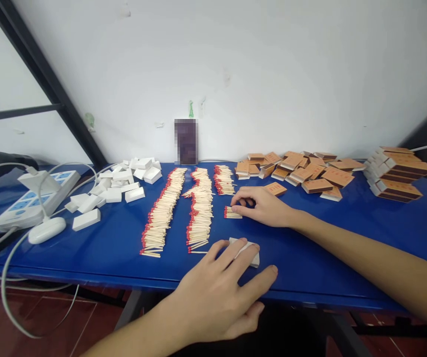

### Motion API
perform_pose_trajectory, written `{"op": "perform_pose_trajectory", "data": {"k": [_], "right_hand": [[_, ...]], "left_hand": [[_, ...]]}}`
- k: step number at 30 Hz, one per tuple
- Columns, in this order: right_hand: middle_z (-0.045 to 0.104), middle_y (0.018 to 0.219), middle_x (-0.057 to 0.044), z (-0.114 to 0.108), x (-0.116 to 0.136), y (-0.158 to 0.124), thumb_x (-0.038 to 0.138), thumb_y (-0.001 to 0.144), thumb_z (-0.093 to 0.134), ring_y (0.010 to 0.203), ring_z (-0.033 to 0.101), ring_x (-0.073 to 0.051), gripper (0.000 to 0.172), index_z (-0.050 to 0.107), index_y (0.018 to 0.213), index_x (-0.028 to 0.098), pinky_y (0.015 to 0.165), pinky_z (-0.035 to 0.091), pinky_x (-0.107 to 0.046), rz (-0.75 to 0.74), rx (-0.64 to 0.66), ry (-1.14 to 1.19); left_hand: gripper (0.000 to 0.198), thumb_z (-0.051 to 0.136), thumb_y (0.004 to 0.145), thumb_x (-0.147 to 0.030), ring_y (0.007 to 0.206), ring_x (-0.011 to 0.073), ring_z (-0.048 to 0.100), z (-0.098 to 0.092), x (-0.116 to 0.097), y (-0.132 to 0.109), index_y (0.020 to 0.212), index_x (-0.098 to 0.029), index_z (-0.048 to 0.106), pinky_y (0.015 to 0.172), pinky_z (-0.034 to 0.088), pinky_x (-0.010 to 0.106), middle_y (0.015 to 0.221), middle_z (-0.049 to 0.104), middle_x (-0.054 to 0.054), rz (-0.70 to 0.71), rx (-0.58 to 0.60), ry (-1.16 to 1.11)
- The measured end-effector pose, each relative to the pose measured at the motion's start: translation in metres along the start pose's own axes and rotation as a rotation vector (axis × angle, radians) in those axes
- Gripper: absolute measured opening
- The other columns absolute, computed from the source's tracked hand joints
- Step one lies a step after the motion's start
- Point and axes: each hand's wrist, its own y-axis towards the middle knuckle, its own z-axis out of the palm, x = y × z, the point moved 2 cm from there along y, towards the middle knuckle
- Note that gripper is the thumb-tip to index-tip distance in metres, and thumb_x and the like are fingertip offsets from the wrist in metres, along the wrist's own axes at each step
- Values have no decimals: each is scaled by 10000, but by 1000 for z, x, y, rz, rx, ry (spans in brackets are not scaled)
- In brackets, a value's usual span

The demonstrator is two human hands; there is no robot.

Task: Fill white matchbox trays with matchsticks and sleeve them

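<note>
The left hand (217, 292) fills the lower centre of the frame, its fingers spread and lying flat. The fingertips press on a white tray (251, 256) near the front edge of the blue table (117, 238), and nothing is gripped. Just above it, at the centre, the right hand (265, 206) curls over a small bunch (232, 213) of matches. Thumb and fingertips close on the plain ends, the red heads point to the left, and the bunch lies on the table, a little apart from the tray.

The step in hand looks like gathering a tray's worth of matches. It would go best with the heads all on one side and the sticks squared against the table, so that none lies crosswise. The left fingertips should pin the tray by its rim rather than cover its opening. A light pinch seems wise, since a hard squeeze could fan the sticks out.

Left of the bunch run three long rows (198, 208) of matches. A heap of spare trays (120, 186) lies at the centre left, beside a power strip (31, 198). Orange sleeves (302, 171) are scattered at the upper right, and a stack (399, 173) of them is further right.
</note>
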Motion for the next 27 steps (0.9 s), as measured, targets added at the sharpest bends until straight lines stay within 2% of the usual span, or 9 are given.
{"op": "perform_pose_trajectory", "data": {"k": [7,13,20,27], "right_hand": [[596,977,-68,-3,6,-11,512,836,662,866,562,-209,382,653,1050,196,761,429,-335,55,69,-99],[602,956,-74,-1,11,-12,465,899,601,839,554,-200,303,646,1020,190,729,420,-327,6,64,-108],[608,748,-10,6,16,-12,424,924,564,697,547,-168,249,648,990,199,724,355,-336,29,41,-168],[595,917,-77,3,20,-13,414,937,559,844,563,-205,244,675,934,199,734,423,-333,-22,28,-121]], "left_hand": [[359,520,910,-274,1091,288,547,-3,-1,2,1249,-172,575,958,471,457,1152,582,125,43,-85,-56],[366,528,905,-283,1112,293,536,-5,0,1,1254,-181,572,938,476,453,1205,563,131,84,-78,-96],[352,557,877,-274,1120,287,524,-5,-1,-1,1217,-187,594,939,465,431,1217,568,119,91,-116,-74],[298,563,874,-282,872,212,550,-3,-1,-3,1151,-182,605,764,466,347,1005,597,71,131,-115,-69]]}}
